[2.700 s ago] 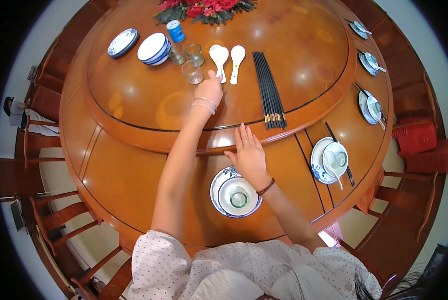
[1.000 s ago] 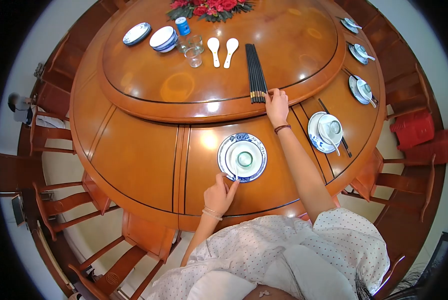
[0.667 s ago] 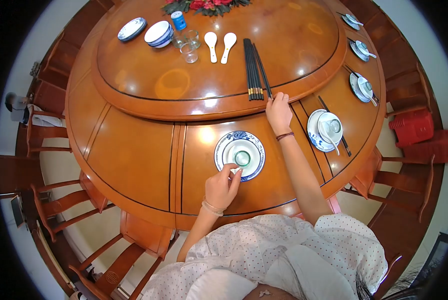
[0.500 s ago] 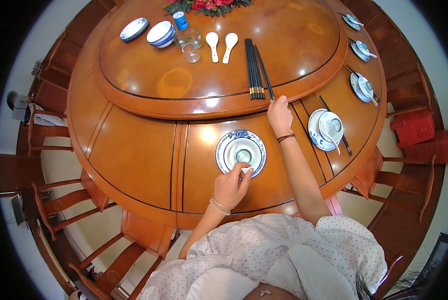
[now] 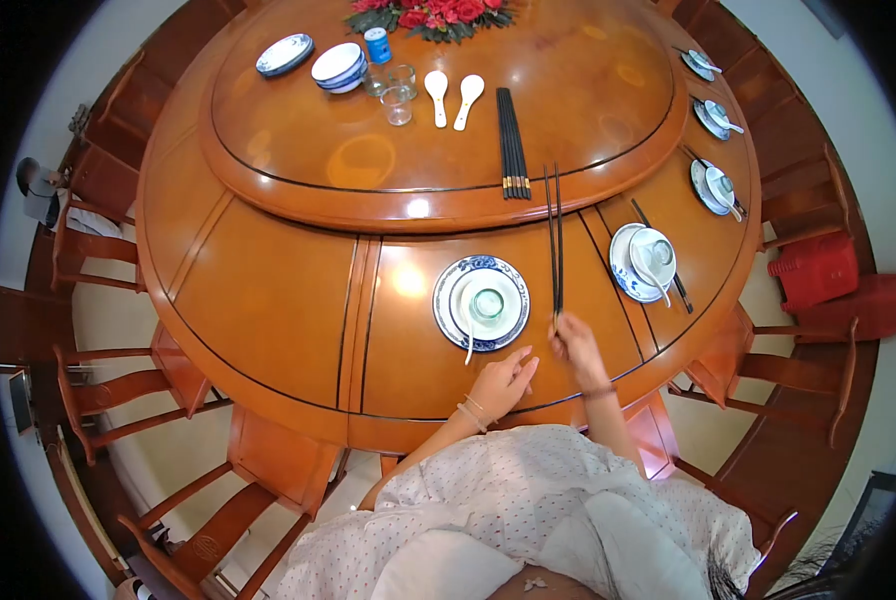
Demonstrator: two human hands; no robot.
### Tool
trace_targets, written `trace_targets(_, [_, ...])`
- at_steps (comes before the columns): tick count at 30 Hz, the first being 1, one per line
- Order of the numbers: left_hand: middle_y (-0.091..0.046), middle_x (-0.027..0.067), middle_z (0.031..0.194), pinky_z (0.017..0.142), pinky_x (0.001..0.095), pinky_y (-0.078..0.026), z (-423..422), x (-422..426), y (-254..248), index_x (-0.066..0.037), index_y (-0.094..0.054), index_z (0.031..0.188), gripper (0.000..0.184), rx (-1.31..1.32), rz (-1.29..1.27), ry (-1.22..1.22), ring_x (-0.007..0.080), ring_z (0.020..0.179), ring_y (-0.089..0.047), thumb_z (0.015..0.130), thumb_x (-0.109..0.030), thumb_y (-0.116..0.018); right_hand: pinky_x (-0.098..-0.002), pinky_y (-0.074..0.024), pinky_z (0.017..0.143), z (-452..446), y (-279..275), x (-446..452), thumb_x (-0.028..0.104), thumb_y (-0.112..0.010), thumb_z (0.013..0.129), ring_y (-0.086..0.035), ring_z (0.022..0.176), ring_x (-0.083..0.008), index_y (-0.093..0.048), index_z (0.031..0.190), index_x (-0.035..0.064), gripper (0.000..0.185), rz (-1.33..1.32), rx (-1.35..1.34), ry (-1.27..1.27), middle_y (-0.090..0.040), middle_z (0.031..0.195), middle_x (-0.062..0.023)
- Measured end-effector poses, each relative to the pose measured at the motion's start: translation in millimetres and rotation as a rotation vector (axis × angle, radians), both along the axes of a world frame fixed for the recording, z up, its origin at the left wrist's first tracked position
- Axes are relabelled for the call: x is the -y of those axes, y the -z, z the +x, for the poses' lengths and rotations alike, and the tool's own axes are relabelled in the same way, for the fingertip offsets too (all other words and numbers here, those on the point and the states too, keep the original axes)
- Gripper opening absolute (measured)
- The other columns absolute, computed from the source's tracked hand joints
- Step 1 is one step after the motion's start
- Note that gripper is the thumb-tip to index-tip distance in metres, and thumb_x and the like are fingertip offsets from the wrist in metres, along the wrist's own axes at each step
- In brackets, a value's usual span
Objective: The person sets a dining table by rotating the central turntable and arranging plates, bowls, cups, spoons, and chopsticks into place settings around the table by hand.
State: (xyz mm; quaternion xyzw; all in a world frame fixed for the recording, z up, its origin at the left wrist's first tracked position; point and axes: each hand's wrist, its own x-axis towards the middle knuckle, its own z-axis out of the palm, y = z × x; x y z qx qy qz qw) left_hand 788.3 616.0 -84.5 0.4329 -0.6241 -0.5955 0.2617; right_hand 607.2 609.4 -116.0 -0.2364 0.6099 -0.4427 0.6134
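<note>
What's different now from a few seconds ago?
The right hand took two chopsticks from the bundle and drew them back toward the body. The left hand let go of the spoon, leaving it in the bowl. The red flowers and stacked plates stayed put.

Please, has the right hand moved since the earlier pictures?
Yes. The right hand has moved away from the turntable, toward the near edge of the table, holding two chopsticks.

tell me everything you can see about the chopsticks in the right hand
The pair of chopsticks is slim, straight and black; the material is unclear. The right hand grips the near ends, and they point away from the person, slightly parted at the far ends, to the right of the plate. Whether they touch the table cannot be told.
</note>
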Motion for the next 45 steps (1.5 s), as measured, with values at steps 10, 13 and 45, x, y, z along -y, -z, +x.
trace_targets(10, [-0.055, 0.0077, 0.071, 0.041, 0.0254, -0.05, -5, -27, 57, -0.006, -0.044, 0.114, 0.043, -0.223, 0.7, 0.075, 0.0152, 0.051, -0.058, 0.092, -0.042, -0.034, -0.0163, -0.032, 0.047, 44, 19, -72, 0.019, -0.041, 0.094, -0.04, 0.053, -0.0034, -0.051, 0.094, 0.0061, 0.017, 0.068, 0.045, -0.068, -0.048, 0.065, 0.0035])
trace_targets(13, [-0.054, 0.0091, 0.07, 0.042, 0.0279, -0.051, 0, -26, 65, -0.006, -0.045, 0.11, 0.043, -0.253, 0.725, 0.048, 0.0175, 0.052, -0.059, 0.092, -0.043, -0.034, -0.0164, -0.0317, 0.046, 49, 20, -68, 0.019, -0.04, 0.094, -0.04, 0.053, -0.003, -0.051, 0.093, 0.0062, 0.017, 0.107, 0.002, -0.111, -0.048, 0.065, 0.0036])
trace_targets(45, [-0.063, 0.0119, 0.089, 0.057, 0.0318, -0.054, 32, -59, 65, -0.003, -0.048, 0.109, 0.042, -0.214, 0.977, -0.457, 0.0184, 0.07, -0.063, 0.089, -0.04, -0.045, -0.0217, -0.0393, 0.046, -25, 14, -16, 0.026, -0.052, 0.088, -0.049, 0.053, -0.0068, -0.059, 0.094, 0.001, 0.026, -0.252, -0.596, -0.208, -0.061, 0.074, -0.0038])
